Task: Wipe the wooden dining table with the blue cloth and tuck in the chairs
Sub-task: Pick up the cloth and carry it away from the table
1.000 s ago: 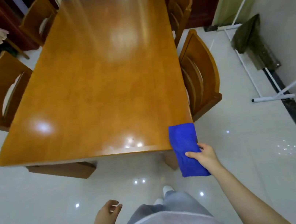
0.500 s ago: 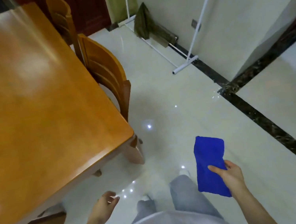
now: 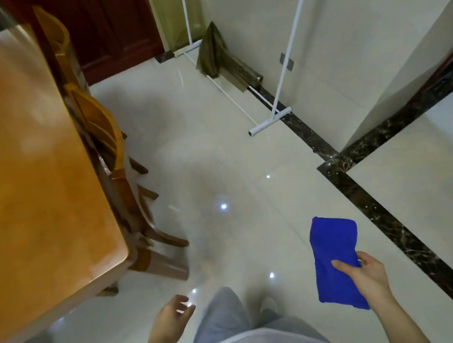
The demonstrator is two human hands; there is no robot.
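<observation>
I see my right hand (image 3: 367, 273) lowest in frame, pinching the folded blue cloth (image 3: 335, 260) with the thumb on top, held over the floor well apart from the surface (image 3: 14, 173). My left hand (image 3: 172, 316) hangs empty, fingers loosely spread. The surface is cut off at the left edge. Two chairs (image 3: 101, 131) sit against its side, blurred, seats hidden beneath.

The glossy orange-brown wooden dining table (image 3: 22, 172) runs off the left edge. Two curved-back wooden chairs (image 3: 102, 137) along its right edge are motion-blurred, their seats hidden beneath the tabletop. Both forearms leave the bottom edge.
</observation>
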